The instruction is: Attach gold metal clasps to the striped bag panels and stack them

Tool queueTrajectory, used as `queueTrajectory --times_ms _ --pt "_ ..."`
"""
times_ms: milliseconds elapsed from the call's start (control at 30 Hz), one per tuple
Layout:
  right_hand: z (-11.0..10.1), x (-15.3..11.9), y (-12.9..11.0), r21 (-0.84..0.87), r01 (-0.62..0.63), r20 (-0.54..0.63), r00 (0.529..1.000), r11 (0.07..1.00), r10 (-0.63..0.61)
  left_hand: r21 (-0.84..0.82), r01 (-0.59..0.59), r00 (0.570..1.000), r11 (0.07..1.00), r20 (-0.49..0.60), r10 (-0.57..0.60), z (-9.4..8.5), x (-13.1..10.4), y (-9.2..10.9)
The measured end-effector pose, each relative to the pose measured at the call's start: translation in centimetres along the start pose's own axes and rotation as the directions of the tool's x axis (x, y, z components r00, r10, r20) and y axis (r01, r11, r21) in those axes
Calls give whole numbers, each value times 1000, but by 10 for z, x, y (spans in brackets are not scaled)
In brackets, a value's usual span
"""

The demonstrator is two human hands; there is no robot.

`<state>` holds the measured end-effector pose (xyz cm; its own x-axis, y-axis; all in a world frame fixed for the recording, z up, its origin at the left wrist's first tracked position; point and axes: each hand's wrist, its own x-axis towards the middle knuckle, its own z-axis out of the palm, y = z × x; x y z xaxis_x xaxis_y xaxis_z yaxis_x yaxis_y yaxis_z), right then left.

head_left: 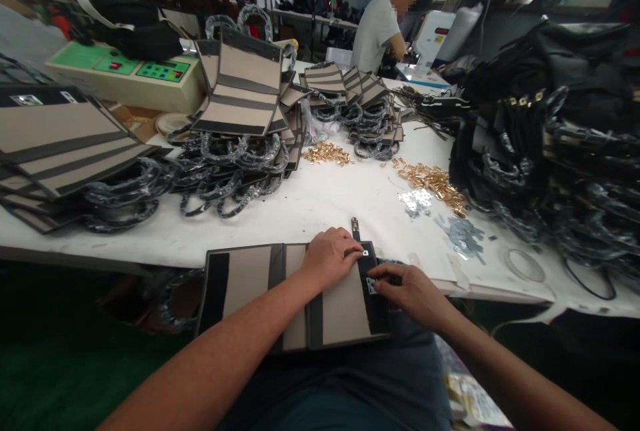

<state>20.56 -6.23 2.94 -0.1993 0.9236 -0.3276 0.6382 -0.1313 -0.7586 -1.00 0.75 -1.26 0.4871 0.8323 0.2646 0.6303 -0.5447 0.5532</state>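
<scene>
Long white counter (pixel 320 207); overlapping its near edge, before you, a flat beige-and-black panel (pixel 345 317).
Your right hand (pixel 410 289) meets the larger silver metal plate (pixel 371 287), your left hand (pixel 330 256) the small silver square plate (pixel 365 253). Both grips look narrow; whether they hold, or either seemingly placed plate is fastened, cannot be told.
</scene>
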Motion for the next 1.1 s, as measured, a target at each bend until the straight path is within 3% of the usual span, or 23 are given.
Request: queueTrajectory --times_ms 100,300,600,733,900,1100 --pt "3 0 2 54 -14 -19 1000 998 15 -3 0 1000 1000 8 0 0 0 0" --pt "14 4 3 -43 -16 -76 997 999 13 4 9 1000 1000 2 -9 1 -1 -1" --pt "25 -3 9 -309 -3 -168 985 951 -52 11 -9 1000 1000 3 9 3 -1 -2" --pt "30 -3 13 -327 81 -183 972 942 -147 9 -10 1000 1000 4 10 4 -1 -3" --pt "36 -1 17 -303 77 -222 964 950 -149 5 6 1000 1000 14 -6 4 -1 -3" --pt "37 -11 21 -579 138 -206 929 804 -308 3 -7 1000 1000 -1 7 5 -1 -3"
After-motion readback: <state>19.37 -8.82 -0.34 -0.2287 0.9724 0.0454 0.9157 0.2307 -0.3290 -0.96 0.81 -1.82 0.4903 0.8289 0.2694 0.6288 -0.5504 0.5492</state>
